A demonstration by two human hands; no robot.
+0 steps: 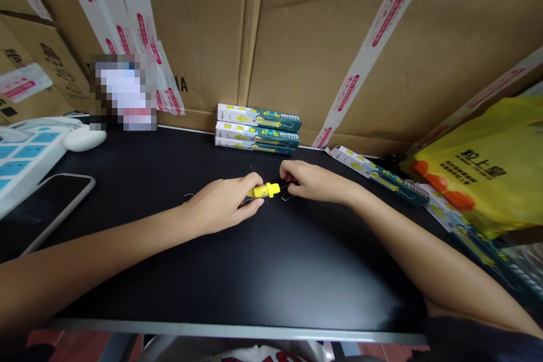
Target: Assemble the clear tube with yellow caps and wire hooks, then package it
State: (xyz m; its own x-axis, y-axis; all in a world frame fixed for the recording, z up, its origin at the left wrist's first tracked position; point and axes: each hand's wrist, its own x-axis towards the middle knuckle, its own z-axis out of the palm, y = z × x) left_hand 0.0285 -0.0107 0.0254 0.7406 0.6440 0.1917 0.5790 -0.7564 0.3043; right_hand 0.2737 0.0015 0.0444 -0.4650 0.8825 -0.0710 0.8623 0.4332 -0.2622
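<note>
My left hand (pixel 227 201) is wrapped around a yellow spring scale (pixel 271 189) that lies sideways just over the black table. Most of its body is hidden by the palm, while the yellow end cap sticks out past the thumb and index finger. Out beyond the wrist side, a thin metal hook (pixel 189 195) shows. My right hand (pixel 307 179) has its fingers curled and pinched at the thin wire hook (pixel 288 198) by the cap end. The fingertips partly cover that wire.
Several printed spring scale boxes (pixel 257 133) are stacked against a large cardboard carton (pixel 203 28). More boxes (pixel 382 175) lie at the right beside a yellow plastic bag (pixel 487 164). At left are a power strip (pixel 25 153) and a phone (pixel 48 209). A blurred-out object (pixel 125 93) stands behind.
</note>
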